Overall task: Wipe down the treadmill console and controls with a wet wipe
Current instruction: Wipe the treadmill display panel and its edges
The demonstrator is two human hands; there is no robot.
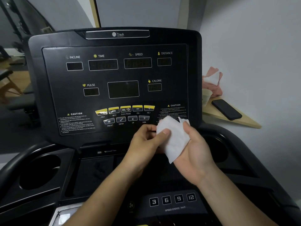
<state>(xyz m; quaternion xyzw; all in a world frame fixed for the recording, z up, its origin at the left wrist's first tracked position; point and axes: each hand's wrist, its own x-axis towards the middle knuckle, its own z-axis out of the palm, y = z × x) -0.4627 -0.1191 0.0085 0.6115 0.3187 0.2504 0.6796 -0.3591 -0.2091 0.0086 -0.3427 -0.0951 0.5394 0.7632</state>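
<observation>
Near DOWN key on TheA console, wipe in left hand, right hand.

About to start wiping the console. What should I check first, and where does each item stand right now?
1. Wet wipe gripped: ok, left hand pinches it, right hand holds it.
2. Wipe spread flat: not ok, bunched.
3. Console displays dark: ok, all windows unlit.
4. Wipe on the yellow buttons: not ok, held below and right of them.
5. Wipe moisture: cannot tell.
6. Phone and paper cup off the console: ok, both on the side shelf.
</observation>
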